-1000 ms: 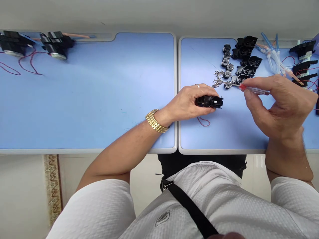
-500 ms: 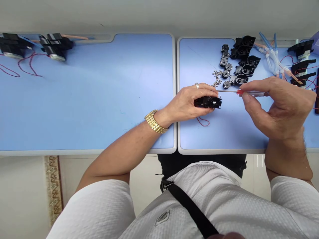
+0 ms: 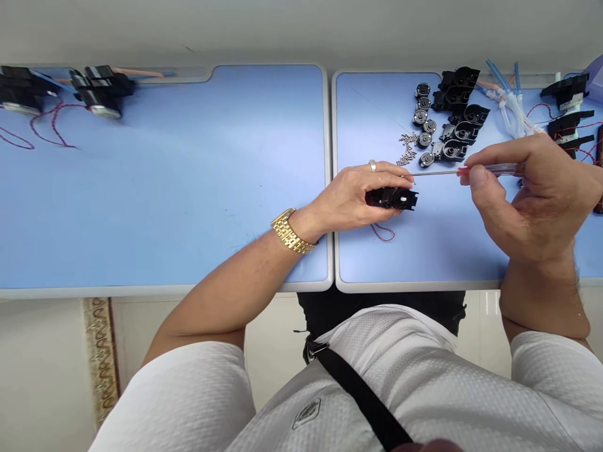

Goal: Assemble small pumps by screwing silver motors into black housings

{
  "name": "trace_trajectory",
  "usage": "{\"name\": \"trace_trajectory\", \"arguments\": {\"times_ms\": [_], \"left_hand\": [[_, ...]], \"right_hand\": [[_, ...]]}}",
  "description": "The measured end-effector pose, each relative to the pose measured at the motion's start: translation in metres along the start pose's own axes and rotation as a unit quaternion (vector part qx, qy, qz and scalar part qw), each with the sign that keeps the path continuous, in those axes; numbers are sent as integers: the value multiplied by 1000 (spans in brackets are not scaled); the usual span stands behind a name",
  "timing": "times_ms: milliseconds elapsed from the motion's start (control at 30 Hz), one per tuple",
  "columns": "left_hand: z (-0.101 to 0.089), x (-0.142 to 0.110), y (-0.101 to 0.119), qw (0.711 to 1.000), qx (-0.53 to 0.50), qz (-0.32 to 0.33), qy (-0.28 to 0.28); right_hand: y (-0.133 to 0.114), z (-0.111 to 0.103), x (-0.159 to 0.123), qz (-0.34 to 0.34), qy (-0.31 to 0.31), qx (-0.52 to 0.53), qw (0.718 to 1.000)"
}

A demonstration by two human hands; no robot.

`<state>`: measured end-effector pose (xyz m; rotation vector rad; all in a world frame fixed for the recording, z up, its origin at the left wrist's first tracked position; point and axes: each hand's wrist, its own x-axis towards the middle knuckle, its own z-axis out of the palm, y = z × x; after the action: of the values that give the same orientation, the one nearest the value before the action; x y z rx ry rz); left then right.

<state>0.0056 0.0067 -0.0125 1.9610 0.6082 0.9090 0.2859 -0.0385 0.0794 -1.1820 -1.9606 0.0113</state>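
My left hand [image 3: 351, 196] is wrapped round a small black plastic assembly [image 3: 393, 198] with a white shaft tip showing on top. A loop of red wire [image 3: 384, 233] comes out beneath it onto the blue table. In my right hand [image 3: 537, 194] is a screwdriver [image 3: 492, 169] with a clear and red handle, pinched between thumb and fingers. Its thin shank lies level and points left, its end at the fingers of my left hand. Whether the tip touches a screw cannot be made out.
Loose screws [image 3: 407, 149] lie beyond my left hand, beside a row of small round motors [image 3: 424, 117] and several black housings [image 3: 455, 132]. Tubing [image 3: 511, 107] and wired black units [image 3: 568, 119] sit at the right. More black units [image 3: 101, 91] stand far left. A seam [image 3: 332, 188] splits the tables.
My right hand has shifted slightly right with the screwdriver, drawing it back a little. My left hand keeps its hold on the black assembly. The whole view has shifted slightly.
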Motion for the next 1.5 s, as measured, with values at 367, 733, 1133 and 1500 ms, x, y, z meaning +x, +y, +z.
{"name": "trace_trajectory", "arguments": {"times_ms": [367, 733, 1133, 1500], "left_hand": [[-1, 1, 3, 1000, 22, -14, -12], [-1, 2, 1, 1000, 4, 2, -9], [-4, 1, 4, 999, -4, -44, -17], [-7, 5, 5, 982, -102, -159, 21]], "right_hand": [[1, 1, 0, -31, -1, 11, 999], [4, 3, 2, 52, 2, 62, 997], [3, 5, 0, 46, 44, 101, 993], [-7, -3, -3, 19, 117, 1, 993]]}}
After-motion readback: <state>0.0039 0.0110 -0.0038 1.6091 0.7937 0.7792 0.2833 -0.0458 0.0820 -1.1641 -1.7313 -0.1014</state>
